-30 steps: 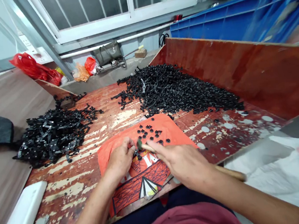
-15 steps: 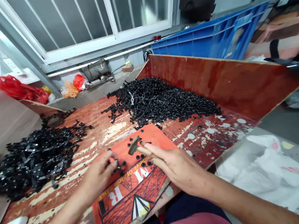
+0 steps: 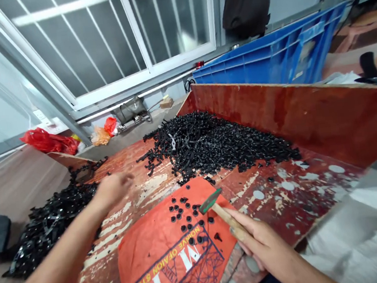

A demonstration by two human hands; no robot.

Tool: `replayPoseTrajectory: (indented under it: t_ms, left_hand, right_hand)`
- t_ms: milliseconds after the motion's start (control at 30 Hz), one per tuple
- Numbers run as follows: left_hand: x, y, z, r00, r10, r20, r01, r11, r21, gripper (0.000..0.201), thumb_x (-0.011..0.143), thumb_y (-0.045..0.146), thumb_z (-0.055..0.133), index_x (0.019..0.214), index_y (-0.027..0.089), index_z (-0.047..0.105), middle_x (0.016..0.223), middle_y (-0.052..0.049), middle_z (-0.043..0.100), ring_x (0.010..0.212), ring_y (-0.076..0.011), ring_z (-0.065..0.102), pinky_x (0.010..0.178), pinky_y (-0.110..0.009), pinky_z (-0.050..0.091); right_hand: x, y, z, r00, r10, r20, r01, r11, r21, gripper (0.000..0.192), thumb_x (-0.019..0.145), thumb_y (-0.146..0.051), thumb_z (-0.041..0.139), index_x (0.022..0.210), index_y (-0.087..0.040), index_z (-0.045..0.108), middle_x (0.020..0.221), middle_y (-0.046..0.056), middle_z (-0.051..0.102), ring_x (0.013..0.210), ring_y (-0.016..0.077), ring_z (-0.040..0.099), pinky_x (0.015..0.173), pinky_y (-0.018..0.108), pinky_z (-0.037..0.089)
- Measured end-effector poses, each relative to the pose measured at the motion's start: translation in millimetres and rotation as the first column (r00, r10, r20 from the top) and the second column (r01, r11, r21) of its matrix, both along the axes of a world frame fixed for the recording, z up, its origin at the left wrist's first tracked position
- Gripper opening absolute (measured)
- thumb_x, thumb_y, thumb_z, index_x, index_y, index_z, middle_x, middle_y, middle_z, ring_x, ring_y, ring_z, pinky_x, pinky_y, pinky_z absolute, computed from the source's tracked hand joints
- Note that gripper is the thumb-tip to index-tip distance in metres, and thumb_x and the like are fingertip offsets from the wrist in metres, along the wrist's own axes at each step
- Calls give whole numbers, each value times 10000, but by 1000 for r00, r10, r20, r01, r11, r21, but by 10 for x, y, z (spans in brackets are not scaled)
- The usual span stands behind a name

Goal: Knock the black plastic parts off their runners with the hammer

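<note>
My right hand [image 3: 259, 244] grips the wooden handle of a small hammer [image 3: 216, 206], whose green head hovers over an orange printed sheet [image 3: 161, 262]. Several small black round parts [image 3: 186, 214] lie scattered on the sheet near the hammer head. My left hand [image 3: 112, 189] is stretched out to the left, above the worn red wooden table [image 3: 276, 195], close to a heap of black plastic strips [image 3: 48, 221]. Its fingers look loosely curled and blurred; I cannot make out anything in them.
A large pile of black parts [image 3: 216, 143] fills the far middle of the table. A tall red board [image 3: 308, 114] walls the right side, with blue crates [image 3: 267, 59] behind. A white sack [image 3: 359, 240] lies at the lower right. Red bags [image 3: 48, 141] sit under the window.
My left hand left the orange sheet and swung out left toward the strip heap. My right hand drew back with the hammer. The view tilted upward.
</note>
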State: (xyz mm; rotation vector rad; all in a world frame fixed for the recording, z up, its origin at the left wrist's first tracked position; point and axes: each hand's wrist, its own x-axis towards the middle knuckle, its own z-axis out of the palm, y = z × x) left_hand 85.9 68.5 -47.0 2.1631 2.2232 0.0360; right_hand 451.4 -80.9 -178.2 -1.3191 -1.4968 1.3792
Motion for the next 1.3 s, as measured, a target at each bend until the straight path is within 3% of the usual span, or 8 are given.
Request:
replayPoseTrajectory:
  t_ms: [167, 367, 467, 633, 767, 967, 1200, 1300]
  left_hand:
    - [643, 748, -690, 999, 45, 5, -45, 998, 33, 455, 845, 342, 558, 1279, 212, 597, 1154, -162, 693, 1052, -306, 642, 870, -367, 467]
    - [671, 972, -951, 995, 72, 72, -77, 994, 78, 263, 844, 261, 529, 1048, 169, 667, 1100, -166, 646, 940, -272, 647, 829, -337, 470]
    - [596, 773, -888, 988, 59, 140, -73, 993, 97, 248, 869, 267, 486, 1017, 149, 647, 1067, -154, 650, 926, -253, 633, 829, -322, 462]
    - [370, 139, -487, 947, 35, 320, -83, 987, 138, 313, 850, 326, 481, 1080, 158, 612, 963, -79, 685, 910, -216, 612, 808, -285, 468]
    - [349, -664, -269, 649, 14, 761, -91, 994, 59, 350, 783, 367, 563, 1063, 169, 633, 897, -40, 687, 817, -199, 607, 767, -290, 470]
    - [607, -1470, -472, 502, 107, 858, 47, 987, -151, 331, 884, 433, 468, 881, 193, 696, 914, -43, 679, 830, -195, 554, 742, -285, 419]
    - [844, -1544, -670, 479, 185, 858, 56, 969, -240, 478, 781, 631, 533, 612, 184, 534, 587, 22, 452, 573, -126, 390, 557, -246, 308]
    - [858, -1530, -772, 542, 137, 829, 86, 972, -217, 467, 804, 594, 532, 579, 188, 476, 548, 41, 405, 530, -109, 363, 531, -237, 284]
  right_hand:
    - [-6, 50, -90, 999, -1, -41, -1, 999, -47, 608, 956, -553, 436, 1486, -255, 446, 557, -51, 381, 398, 111, 349, 349, 198, 259]
    - [1, 46, -150, 990, -5, -142, -15, 989, -144, 674, 955, -586, 423, 1508, -203, 379, 541, -72, 371, 367, 98, 335, 336, 189, 276]
    - [39, 41, -78, 985, 24, -173, -48, 989, -140, 625, 979, -544, 425, 1488, -183, 383, 558, -74, 403, 381, 90, 365, 361, 181, 293]
    - [65, 40, -45, 971, 34, -236, -63, 991, -118, 558, 986, -510, 461, 1431, -174, 438, 566, -91, 400, 377, 68, 362, 380, 165, 290]
    - [50, 30, -42, 968, 14, -251, -41, 994, -105, 566, 946, -526, 507, 1383, -166, 489, 545, -98, 405, 349, 62, 328, 355, 163, 262]
    - [15, 18, 19, 973, -28, -229, 6, 995, -98, 609, 887, -560, 544, 1346, -160, 522, 525, -110, 379, 314, 67, 321, 331, 173, 250]
    - [-8, 7, 33, 979, -64, -196, 51, 996, -70, 596, 853, -567, 576, 1282, -152, 565, 517, -111, 393, 307, 68, 324, 320, 178, 247]
    - [-3, 6, 19, 978, -50, -202, 40, 998, -53, 578, 869, -553, 572, 1281, -149, 562, 518, -112, 397, 312, 65, 328, 324, 175, 251]
